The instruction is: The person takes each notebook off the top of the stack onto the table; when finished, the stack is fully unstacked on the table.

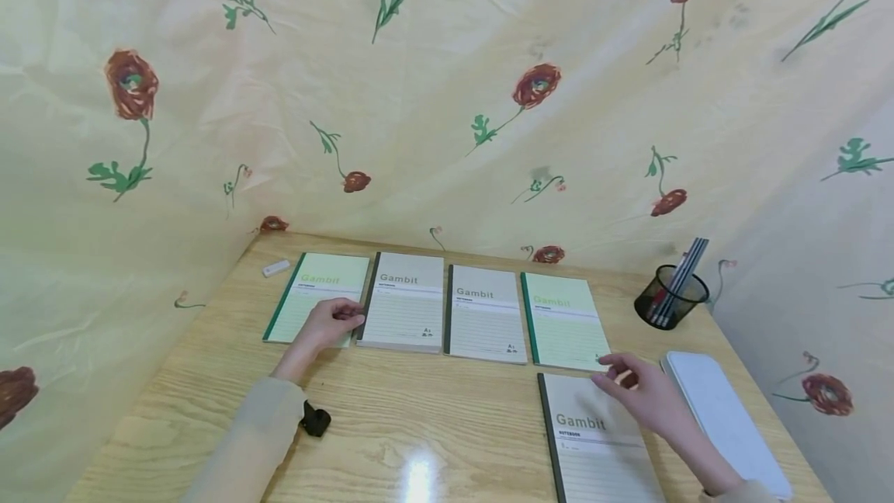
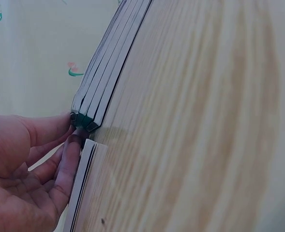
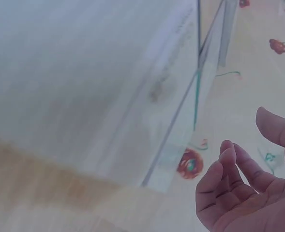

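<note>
Four Gambit notebook places form a row: a green notebook (image 1: 289,309), a thicker grey notebook stack (image 1: 401,313), a grey notebook (image 1: 485,324) and another green notebook (image 1: 566,332). My left hand (image 1: 331,323) reaches over the first green notebook, its fingertips at the dark spine of the grey stack. In the left wrist view, the thumb and fingers of that hand (image 2: 33,164) touch the spine end of several stacked notebooks (image 2: 111,63). A grey notebook (image 1: 594,456) lies nearer me. Above its upper right part hovers my right hand (image 1: 646,394), loosely bent and holding nothing.
On the right stand a black mesh pen holder (image 1: 660,317) with pencils and a long white case (image 1: 726,418). A small white block (image 1: 275,268) lies at the far left. Flowered cloth (image 1: 433,99) hangs behind the wooden table (image 1: 391,425).
</note>
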{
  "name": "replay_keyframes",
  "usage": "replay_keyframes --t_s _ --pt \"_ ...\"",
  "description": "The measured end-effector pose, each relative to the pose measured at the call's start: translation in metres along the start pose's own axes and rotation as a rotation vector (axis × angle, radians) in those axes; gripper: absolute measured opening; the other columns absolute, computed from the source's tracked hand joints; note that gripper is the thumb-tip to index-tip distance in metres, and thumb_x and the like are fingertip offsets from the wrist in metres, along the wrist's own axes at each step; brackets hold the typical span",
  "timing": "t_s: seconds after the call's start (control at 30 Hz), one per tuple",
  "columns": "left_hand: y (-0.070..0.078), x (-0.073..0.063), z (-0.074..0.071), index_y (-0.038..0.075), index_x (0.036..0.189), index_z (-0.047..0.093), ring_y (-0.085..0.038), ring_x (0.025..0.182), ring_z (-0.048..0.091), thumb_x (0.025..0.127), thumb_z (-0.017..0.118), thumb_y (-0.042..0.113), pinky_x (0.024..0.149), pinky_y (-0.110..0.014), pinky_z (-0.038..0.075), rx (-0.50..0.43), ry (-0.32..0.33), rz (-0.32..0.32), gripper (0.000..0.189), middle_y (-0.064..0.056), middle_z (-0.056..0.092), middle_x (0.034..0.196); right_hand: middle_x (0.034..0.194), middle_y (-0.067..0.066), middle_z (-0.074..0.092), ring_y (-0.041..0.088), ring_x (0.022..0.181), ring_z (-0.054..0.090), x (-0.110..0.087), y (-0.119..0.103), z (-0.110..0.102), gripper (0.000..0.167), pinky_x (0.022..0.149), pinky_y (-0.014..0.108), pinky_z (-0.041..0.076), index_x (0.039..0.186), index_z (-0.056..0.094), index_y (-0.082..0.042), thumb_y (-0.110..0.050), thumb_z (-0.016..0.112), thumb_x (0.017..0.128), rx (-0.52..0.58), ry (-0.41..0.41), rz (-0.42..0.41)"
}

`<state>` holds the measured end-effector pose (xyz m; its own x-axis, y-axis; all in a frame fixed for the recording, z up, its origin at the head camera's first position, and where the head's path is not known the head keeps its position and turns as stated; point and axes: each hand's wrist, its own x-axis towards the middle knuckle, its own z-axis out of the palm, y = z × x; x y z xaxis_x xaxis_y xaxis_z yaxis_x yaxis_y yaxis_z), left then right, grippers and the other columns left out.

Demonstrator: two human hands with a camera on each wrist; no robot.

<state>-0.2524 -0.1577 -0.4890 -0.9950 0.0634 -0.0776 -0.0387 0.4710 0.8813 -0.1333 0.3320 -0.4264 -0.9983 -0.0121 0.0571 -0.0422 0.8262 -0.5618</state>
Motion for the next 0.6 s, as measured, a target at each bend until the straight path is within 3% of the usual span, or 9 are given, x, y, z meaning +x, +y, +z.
replay_keyframes --t_s 0.2,0.6 --pt "-0.001 0.000 0.000 -0.002 0.120 0.068 -0.027 0.098 0.059 0.095 0.068 0.008 0.088 -0.043 0.047 0.008 -0.001 0.002 0.027 -0.014 0.068 0.108 0.086 0.002 0.063 0.015 0.074 0.057 0.020 -0.020 0.014 0.036 0.063 0.026 0.046 0.113 0.067 0.003 -0.024 0.074 0.092 0.030 0.021 -0.087" --pt "0.000 0.000 0.002 -0.002 0.119 0.068 -0.027 0.098 0.060 0.095 0.068 0.009 0.087 -0.041 0.047 0.022 0.002 0.017 0.026 -0.014 0.068 0.108 0.086 0.003 0.063 0.018 0.078 0.059 0.058 -0.052 0.037 0.036 0.066 0.029 0.048 0.116 0.065 0.003 -0.023 0.073 0.093 0.133 -0.042 -0.140"
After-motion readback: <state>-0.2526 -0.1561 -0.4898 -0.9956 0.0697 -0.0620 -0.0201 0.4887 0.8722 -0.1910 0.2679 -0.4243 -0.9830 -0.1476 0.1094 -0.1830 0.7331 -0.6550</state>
